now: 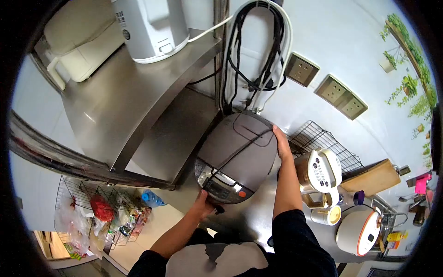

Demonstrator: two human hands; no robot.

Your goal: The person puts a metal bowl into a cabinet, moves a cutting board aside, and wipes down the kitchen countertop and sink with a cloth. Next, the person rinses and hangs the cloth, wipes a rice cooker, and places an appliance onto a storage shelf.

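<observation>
Both my hands are on a dark grey-brown rice cooker [247,159] with a button panel and an orange button at its front. My left hand [201,206] grips the front lower edge near the panel, its thumb up against the side and its other fingers mostly hidden beneath. Against the far right side presses my right hand [281,140], fingers partly hidden behind the body. A dark power cord [237,153] lies across the lid. The cooker sits at the corner of the steel counter [251,219], beside the shelf; whether its base touches the counter is hidden.
At the left, a steel shelf [134,106] carries a white kettle [152,27] and a cream appliance [76,41]. Looped cables [235,51] hang by wall sockets [302,69]. To the right are a wire rack [327,145], a soymilk maker [321,175] and a white cooker [357,231].
</observation>
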